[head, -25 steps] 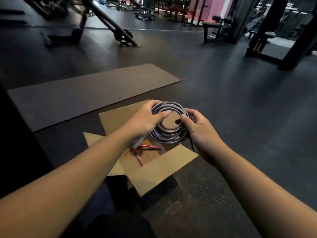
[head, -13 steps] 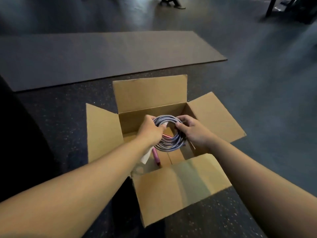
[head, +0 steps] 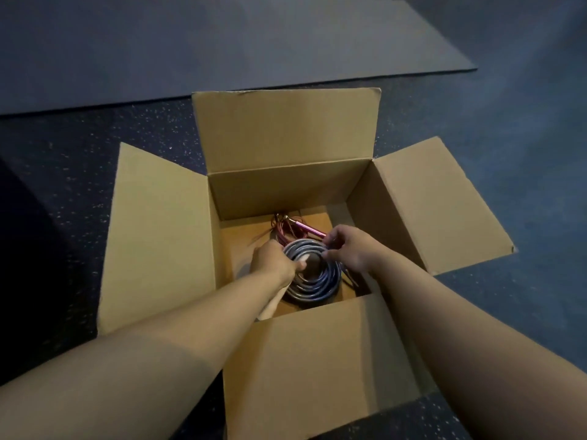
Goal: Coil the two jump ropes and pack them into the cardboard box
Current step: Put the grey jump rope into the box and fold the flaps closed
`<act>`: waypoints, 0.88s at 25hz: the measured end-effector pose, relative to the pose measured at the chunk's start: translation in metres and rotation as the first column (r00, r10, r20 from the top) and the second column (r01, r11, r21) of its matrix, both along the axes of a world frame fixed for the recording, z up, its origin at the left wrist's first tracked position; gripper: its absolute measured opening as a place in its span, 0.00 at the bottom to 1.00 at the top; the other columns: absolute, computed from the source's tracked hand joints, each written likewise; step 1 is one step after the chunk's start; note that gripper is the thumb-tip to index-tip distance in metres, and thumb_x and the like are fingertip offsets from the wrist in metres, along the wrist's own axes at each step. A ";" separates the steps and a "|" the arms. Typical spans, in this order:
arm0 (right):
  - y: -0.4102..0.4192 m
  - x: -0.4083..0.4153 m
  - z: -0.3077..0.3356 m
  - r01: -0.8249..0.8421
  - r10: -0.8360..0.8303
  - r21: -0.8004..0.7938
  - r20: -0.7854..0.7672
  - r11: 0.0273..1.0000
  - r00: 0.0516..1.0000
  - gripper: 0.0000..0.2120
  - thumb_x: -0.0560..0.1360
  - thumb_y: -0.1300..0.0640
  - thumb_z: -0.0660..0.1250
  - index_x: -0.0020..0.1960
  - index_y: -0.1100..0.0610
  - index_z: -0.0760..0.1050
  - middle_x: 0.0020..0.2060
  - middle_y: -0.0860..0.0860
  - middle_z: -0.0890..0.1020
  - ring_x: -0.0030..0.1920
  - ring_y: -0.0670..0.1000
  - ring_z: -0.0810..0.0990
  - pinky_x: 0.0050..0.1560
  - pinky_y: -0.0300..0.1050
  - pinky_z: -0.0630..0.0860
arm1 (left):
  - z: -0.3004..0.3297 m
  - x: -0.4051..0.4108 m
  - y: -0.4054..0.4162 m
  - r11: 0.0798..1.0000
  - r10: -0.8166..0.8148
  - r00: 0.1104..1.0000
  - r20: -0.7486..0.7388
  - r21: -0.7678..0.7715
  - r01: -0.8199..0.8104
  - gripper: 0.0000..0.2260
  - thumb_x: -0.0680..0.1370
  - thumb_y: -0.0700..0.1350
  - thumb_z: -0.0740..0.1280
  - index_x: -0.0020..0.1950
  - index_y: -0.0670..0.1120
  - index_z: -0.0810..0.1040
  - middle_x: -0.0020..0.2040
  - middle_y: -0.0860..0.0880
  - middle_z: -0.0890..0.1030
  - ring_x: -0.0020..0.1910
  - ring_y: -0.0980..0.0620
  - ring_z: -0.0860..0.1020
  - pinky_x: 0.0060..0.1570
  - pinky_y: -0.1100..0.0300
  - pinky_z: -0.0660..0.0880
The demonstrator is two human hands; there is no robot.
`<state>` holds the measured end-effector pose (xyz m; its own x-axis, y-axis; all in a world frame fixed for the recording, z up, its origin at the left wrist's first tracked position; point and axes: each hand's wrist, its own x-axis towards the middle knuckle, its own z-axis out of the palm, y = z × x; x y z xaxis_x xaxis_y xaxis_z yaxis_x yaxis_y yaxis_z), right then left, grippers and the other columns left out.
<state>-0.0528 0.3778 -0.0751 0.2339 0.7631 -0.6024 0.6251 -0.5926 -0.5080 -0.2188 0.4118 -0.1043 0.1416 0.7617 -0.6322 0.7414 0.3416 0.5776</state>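
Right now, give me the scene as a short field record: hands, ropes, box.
left hand: gripping the left side of the grey rope coil
right hand: pinching the coil's right upper edge
grey rope coil: low inside the cardboard box, held by both hands
pink rope: already in the box, at the back, beyond the coil
box flaps: all four open
surface: speckled dark floor; mat behind the box
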 end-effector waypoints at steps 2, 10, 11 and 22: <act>0.002 -0.005 -0.009 -0.098 0.103 -0.054 0.090 0.994 0.991 0.11 0.76 0.58 0.74 0.57 0.54 0.78 0.53 0.53 0.81 0.54 0.53 0.81 0.55 0.50 0.81 | -0.006 -0.006 -0.002 1.000 -0.002 0.999 -0.040 0.020 0.002 0.23 0.72 0.47 0.79 0.63 0.44 0.76 0.57 0.46 0.82 0.56 0.44 0.81 0.53 0.51 0.78; 0.010 -0.013 -0.018 -0.181 0.206 -0.123 0.239 0.976 0.949 0.16 0.77 0.55 0.74 0.63 0.53 0.76 0.59 0.56 0.80 0.55 0.56 0.82 0.56 0.51 0.83 | 0.001 -0.008 0.003 0.988 -0.102 0.991 -0.088 0.107 0.111 0.27 0.71 0.54 0.80 0.63 0.43 0.76 0.61 0.45 0.80 0.59 0.43 0.79 0.52 0.53 0.74; 0.008 -0.012 -0.013 -0.183 0.204 -0.106 0.248 0.977 0.947 0.17 0.77 0.53 0.74 0.63 0.53 0.76 0.60 0.55 0.80 0.56 0.56 0.82 0.57 0.51 0.82 | 0.004 -0.010 0.005 0.987 -0.092 0.992 -0.087 0.122 0.103 0.24 0.72 0.54 0.79 0.60 0.44 0.76 0.59 0.45 0.81 0.57 0.44 0.79 0.52 0.53 0.74; -0.019 0.001 0.085 -0.080 0.017 0.174 0.333 0.982 0.943 0.09 0.80 0.47 0.69 0.54 0.52 0.79 0.48 0.52 0.83 0.50 0.53 0.81 0.52 0.52 0.81 | 0.089 -0.044 0.012 0.884 -0.022 0.985 -0.173 0.456 0.100 0.16 0.76 0.56 0.74 0.58 0.50 0.76 0.59 0.47 0.79 0.56 0.45 0.79 0.55 0.49 0.78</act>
<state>-0.0522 0.3592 0.0100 0.3550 0.8679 -0.3474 0.8011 -0.4740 -0.3655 -0.2626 0.4237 -0.0156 0.1255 0.9654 -0.2286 0.8465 0.0160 0.5321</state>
